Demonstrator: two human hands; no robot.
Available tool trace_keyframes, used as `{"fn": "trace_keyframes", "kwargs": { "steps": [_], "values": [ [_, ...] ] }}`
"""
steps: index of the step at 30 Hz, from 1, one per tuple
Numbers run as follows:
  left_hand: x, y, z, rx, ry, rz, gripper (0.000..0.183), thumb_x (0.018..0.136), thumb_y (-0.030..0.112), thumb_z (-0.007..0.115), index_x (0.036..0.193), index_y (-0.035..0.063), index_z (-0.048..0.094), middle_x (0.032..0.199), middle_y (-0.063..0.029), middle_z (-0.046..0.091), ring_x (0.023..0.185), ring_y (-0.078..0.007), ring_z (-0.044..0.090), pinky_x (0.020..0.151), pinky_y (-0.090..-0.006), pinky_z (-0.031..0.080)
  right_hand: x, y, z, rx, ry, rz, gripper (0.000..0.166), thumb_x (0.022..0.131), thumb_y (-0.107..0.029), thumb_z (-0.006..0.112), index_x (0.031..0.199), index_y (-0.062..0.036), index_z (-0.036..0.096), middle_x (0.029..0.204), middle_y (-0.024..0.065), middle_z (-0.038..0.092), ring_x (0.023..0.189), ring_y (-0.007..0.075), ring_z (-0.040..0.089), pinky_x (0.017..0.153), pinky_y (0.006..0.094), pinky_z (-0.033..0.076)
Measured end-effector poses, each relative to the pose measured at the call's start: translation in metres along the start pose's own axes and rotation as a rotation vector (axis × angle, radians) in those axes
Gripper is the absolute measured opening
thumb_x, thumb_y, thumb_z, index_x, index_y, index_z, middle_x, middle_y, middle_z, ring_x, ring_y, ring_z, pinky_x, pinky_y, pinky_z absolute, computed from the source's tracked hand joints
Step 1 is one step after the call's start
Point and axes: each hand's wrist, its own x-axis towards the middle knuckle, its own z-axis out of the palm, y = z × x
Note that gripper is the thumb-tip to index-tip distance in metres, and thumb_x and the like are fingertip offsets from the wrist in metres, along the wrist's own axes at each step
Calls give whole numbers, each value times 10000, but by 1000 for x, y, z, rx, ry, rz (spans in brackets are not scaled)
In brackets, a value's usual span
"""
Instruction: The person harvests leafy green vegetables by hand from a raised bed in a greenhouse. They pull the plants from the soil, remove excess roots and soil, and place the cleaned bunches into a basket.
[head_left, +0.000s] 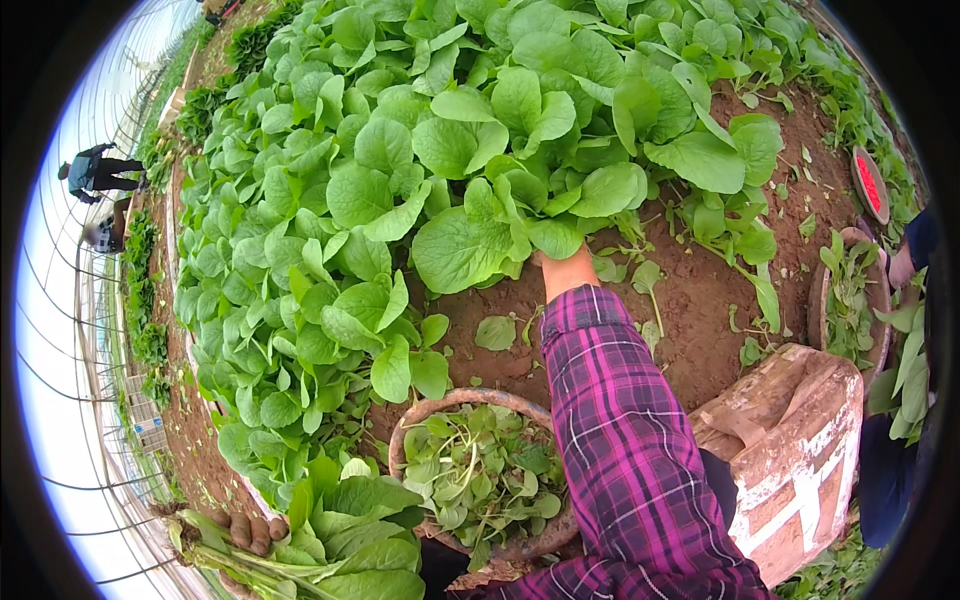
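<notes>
At the lower left my left hand (251, 531), its fingers brown and soil-coloured, is closed around a bunch of pulled leafy greens (360, 536). Their stems and soil-covered roots stick out to the left. My right hand (566, 274) reaches into the edge of a dense bed of leafy green plants (450, 142), low against the soil. Broad leaves cover its fingers, so its grip is hidden. A purple plaid sleeve (622, 405) covers that forearm. Just left of the sleeve stands a round soil-stained basin (427, 405) holding loose small greens (480, 472).
Right of my arm sits a muddy box-shaped object (780, 442) with white strips. Beyond it, another person's hand (898, 268) is beside a second basin (883, 300) of greens. A bowl with red contents (870, 184) lies farther off. Two people (97, 174) are at far left, near a crate (146, 416).
</notes>
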Motion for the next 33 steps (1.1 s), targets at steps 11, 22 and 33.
{"fn": "trace_keyframes", "kwargs": {
  "steps": [11, 22, 33],
  "values": [
    [3, -7, -1, 4, 5, 45, 626, 787, 190, 701, 1284, 55, 345, 1008, -42, 534, 862, -173, 543, 840, -403, 386, 5, 7, -12, -72, -100, 57, 157, 838, -136, 533, 958, -43, 574, 950, 149, 627, 897, 297, 593, 834, 444, 477],
    [-25, 22, -14, 13, -140, -34, 587, 819, 175, 658, 1314, 80, 357, 1005, -44, 571, 856, -176, 565, 868, -400, 389, -53, -1, -25, -86, -226, -33, 164, 860, -141, 526, 972, -28, 565, 922, 175, 634, 830, 285, 619, 795, 423, 507],
    [-99, 17, 36, 16, 183, 134, 731, 678, 363, 784, 1215, 16, 428, 1032, -113, 553, 769, -232, 602, 742, -416, 480, -265, 36, 113, -911, -780, -662, 246, 811, -120, 679, 1025, -14, 625, 955, 41, 653, 844, 148, 612, 783, 289, 480]
  ]
}}
